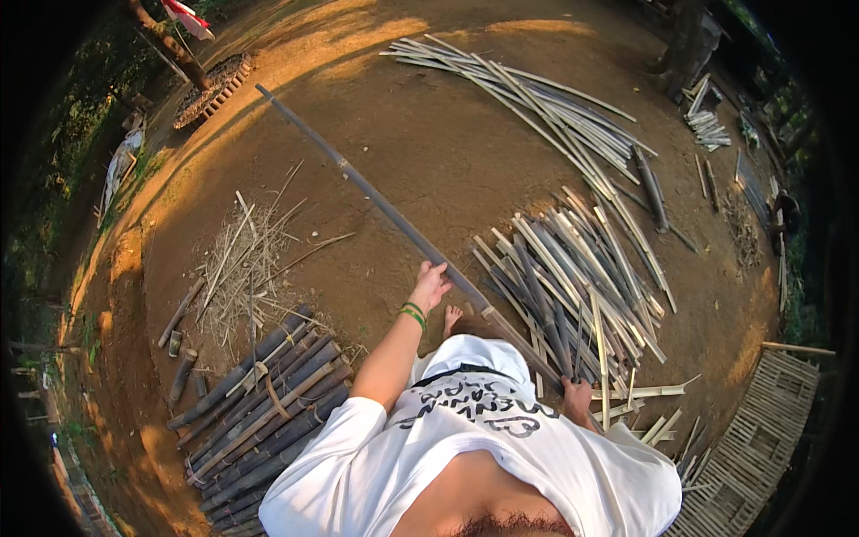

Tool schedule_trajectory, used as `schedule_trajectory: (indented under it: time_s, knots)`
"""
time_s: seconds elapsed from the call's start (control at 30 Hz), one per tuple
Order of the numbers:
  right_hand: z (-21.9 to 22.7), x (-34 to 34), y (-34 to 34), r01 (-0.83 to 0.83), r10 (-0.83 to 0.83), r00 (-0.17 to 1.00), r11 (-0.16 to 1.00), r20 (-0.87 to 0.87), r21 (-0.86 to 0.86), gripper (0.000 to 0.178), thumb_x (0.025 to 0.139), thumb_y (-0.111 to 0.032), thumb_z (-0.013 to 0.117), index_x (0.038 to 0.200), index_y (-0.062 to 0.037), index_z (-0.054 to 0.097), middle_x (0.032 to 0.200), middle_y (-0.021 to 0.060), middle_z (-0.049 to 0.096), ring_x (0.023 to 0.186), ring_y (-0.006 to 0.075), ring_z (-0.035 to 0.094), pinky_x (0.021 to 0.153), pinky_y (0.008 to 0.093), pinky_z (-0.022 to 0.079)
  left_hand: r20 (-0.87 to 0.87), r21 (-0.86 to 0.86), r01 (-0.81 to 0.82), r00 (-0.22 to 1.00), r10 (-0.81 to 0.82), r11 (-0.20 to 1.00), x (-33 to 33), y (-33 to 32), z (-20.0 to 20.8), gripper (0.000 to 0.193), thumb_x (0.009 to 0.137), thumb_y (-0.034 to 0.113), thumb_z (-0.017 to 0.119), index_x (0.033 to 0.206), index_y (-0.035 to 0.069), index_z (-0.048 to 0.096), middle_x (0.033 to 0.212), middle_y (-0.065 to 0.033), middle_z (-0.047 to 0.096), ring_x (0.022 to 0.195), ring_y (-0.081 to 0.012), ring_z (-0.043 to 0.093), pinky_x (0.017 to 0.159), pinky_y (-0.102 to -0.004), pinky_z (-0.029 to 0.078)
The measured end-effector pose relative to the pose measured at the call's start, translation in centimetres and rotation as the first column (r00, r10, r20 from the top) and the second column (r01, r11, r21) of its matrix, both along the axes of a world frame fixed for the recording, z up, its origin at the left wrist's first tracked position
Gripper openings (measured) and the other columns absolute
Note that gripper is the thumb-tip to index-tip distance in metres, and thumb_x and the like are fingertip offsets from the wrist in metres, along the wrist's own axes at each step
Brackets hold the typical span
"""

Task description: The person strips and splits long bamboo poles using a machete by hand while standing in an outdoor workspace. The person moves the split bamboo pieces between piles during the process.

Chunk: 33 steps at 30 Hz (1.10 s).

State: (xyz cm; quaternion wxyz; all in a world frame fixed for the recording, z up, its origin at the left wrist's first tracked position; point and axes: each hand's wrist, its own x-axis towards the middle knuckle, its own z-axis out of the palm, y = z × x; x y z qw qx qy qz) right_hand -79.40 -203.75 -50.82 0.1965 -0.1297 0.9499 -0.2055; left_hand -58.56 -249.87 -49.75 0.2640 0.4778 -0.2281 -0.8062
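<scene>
A long dark bamboo pole (380,202) slants across the view, from the far left down to beside my right hip. My left hand (431,285) is closed around it, about two thirds of the way along toward me. Beside the pole's near end, my right hand (577,396) has its fingers curled closed. A thin dark strip rises just above that hand; whether the hand grips this strip or the pole's end, I cannot make out. A pile of split bamboo strips (573,277) lies just beyond the right hand.
Dark bamboo poles (268,403) are stacked at my left, below a heap of thin scraps (246,259). Long pale strips (537,103) lie at the far right. A woven bamboo panel (761,438) stands at the near right. My bare foot (452,318) is on the dirt.
</scene>
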Motion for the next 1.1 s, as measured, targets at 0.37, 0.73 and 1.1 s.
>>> schedule_trajectory:
  time_s: [0.37, 0.73, 1.1]
  knots:
    - [2.8, -16.6, -37.1, -0.017, 0.015, 0.993, 1.0, -0.117, -0.02, 0.049, 0.077, -0.045, 0.075, 0.084, 0.0027, 0.066, 0.08, 0.0245, 0.068, 0.079, 0.0446, 0.065, 0.075, 0.0481, 0.049, -0.115, -0.042, -0.078, 0.991, 0.073, 0.996, -11.7, -32.8, 0.5, 0.041, 0.101, 0.008, 0.052, 0.13, 0.016, 0.024, 0.118, -0.0213, 0.063, 0.104, -0.0344, 0.067, 0.086, -0.0524, 0.056]
    - [4.2, -26.3, -64.4, 0.261, -0.262, 0.883, 0.964, -0.39, -0.057, 0.033, 0.083, -0.037, 0.074, 0.093, -0.0071, 0.067, 0.097, 0.013, 0.069, 0.109, 0.0358, 0.06, 0.112, 0.0717, 0.015, -0.132, -0.018, -0.066, 0.989, 0.063, 0.998, -27.7, -60.6, -3.2, 0.043, 0.1, 0.004, 0.051, 0.132, 0.015, 0.024, 0.124, -0.0251, 0.06, 0.109, -0.0392, 0.065, 0.094, -0.0516, 0.056]
    - [0.9, -43.8, -83.2, 0.108, -0.084, 0.914, 0.993, -0.397, 0.038, 0.032, 0.08, -0.033, 0.076, 0.091, -0.0051, 0.064, 0.084, 0.0129, 0.065, 0.091, 0.0353, 0.062, 0.107, 0.0659, 0.029, -0.187, 0.185, -0.052, 0.979, 0.087, 0.981, -45.9, -83.6, -9.7, 0.025, 0.103, 0.009, 0.048, 0.126, 0.007, 0.04, 0.127, -0.0222, 0.06, 0.116, -0.0355, 0.062, 0.102, -0.0459, 0.052]
